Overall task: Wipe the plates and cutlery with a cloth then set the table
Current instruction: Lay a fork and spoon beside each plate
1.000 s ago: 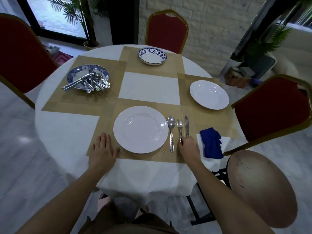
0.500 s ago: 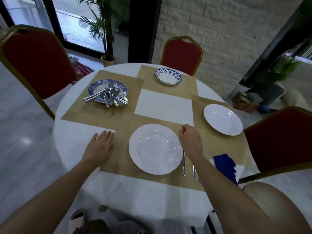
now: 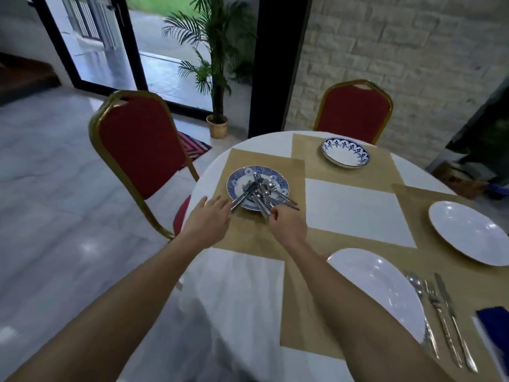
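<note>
Your right hand point(image 3: 287, 224) has its fingers curled in over the near handle ends of the cutlery point(image 3: 261, 193). The back of the hand hides the contact, so I cannot tell whether the pinch has closed on a piece. Your left hand point(image 3: 212, 216) is flat, fingers straight and together, with the tips at the near-left rim of the patterned plate point(image 3: 237, 177), just beside a handle that juts over the edge. It holds nothing; judging by its position, it is there to steady the plate while the other hand draws a piece out of the tangle.

The cutlery lies heaped on that plate with most handles fanned towards you (handy for picking by the handle). The plate sits on a tan placemat point(image 3: 248, 238) at the left side of the round table point(image 3: 242, 299).

At the near right, one setting looks done: a white plate point(image 3: 377, 285) with spoon point(image 3: 420, 299), fork point(image 3: 438, 310) and knife point(image 3: 451, 307) lined up to its right. The blue cloth point(image 3: 493, 318) lies beyond them, well apart from both hands, so you will likely carry the next pieces over to it for wiping.
</note>
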`<state>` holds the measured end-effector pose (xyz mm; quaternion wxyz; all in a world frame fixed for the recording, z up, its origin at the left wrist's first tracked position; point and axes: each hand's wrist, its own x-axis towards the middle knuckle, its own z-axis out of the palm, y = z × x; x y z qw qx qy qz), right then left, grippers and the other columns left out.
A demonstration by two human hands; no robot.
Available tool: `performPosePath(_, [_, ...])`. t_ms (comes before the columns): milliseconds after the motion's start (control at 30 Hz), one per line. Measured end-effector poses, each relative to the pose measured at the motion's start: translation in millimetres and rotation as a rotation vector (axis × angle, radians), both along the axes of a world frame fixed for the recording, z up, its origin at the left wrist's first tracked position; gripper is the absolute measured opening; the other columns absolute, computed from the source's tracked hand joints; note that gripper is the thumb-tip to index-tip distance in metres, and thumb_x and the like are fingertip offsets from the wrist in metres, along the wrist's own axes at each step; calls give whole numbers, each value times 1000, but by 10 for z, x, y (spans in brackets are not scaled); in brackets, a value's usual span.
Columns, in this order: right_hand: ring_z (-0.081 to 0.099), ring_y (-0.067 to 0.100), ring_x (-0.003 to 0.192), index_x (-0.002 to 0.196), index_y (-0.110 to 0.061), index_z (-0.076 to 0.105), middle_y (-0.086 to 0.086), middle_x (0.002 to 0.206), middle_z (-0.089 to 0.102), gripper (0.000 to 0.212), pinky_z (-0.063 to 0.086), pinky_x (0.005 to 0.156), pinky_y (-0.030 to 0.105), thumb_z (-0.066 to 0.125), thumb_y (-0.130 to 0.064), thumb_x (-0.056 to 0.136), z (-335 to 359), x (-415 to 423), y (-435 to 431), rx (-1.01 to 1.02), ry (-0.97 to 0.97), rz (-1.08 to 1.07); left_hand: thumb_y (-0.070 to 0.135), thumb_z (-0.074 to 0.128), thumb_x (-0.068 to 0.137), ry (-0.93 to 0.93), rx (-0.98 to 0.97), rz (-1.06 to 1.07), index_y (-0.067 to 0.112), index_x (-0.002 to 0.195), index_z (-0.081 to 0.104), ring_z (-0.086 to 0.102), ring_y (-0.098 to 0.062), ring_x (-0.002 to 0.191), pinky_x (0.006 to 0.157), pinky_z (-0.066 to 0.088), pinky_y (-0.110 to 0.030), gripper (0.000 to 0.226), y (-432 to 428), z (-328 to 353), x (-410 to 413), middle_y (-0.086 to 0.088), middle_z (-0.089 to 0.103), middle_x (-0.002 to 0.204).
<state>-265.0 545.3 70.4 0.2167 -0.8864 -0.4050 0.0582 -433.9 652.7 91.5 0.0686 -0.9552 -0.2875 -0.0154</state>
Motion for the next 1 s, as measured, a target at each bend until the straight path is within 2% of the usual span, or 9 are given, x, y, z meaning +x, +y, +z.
performPosePath(100, [56, 22, 81, 89, -12, 63, 5, 88, 65, 16, 33, 63, 29, 48, -18, 92, -4, -127, 217, -35, 37, 7, 28, 34, 99, -9, -40, -58, 16, 144, 33, 25, -19, 141, 116, 16, -39, 47, 240, 66, 112, -2, 36, 149])
performPosePath(233, [56, 26, 104, 111, -9, 64, 7, 113, 63, 26, 43, 81, 31, 47, -17, 93, -105, 19, 292, -111, 14, 32, 25, 38, 96, 43, -94, -87, 19, 138, 42, 33, -19, 136, 113, 23, -39, 42, 589, -39, 311, -2, 44, 142])
performPosePath(400, [54, 24, 105, 110, -13, 63, 6, 112, 61, 26, 42, 82, 32, 45, -20, 92, -218, 434, 369, -118, -20, -32, 28, 48, 93, 55, -151, -109, 28, 125, 55, 50, -20, 117, 99, 36, -34, 33, 832, -207, 623, 2, 57, 122])
performPosePath(600, [54, 25, 103, 108, -14, 66, 6, 107, 64, 26, 42, 84, 34, 46, -18, 93, -332, 766, 593, -55, -34, -104, 20, 61, 87, 147, -202, -105, 26, 127, 53, 54, -24, 110, 92, 43, -36, 41, 1006, -393, 983, 0, 58, 119])
performPosePath(733, [57, 22, 94, 102, -14, 68, 4, 101, 67, 23, 49, 80, 35, 48, -20, 93, -389, 754, 691, -9, 30, -105, 22, 53, 94, 158, -254, -84, 23, 128, 48, 58, -26, 102, 83, 47, -36, 34, 1070, -491, 1117, -6, 61, 112])
performPosePath(867, [58, 21, 90, 99, -16, 69, 3, 97, 67, 22, 51, 75, 37, 49, -20, 91, -397, 768, 782, -1, 87, -162, 16, 46, 93, 66, -377, -73, 21, 124, 47, 62, -29, 88, 75, 52, -40, 31, 1225, -516, 1267, -10, 66, 97])
performPosePath(1000, [58, 21, 89, 97, -17, 69, 2, 96, 67, 21, 48, 72, 32, 49, -20, 90, -356, 768, 889, -26, 87, -242, 11, 47, 89, 10, -562, -11, 11, 120, 43, 57, -31, 80, 63, 43, -35, 31, 1456, -474, 1346, -16, 63, 95])
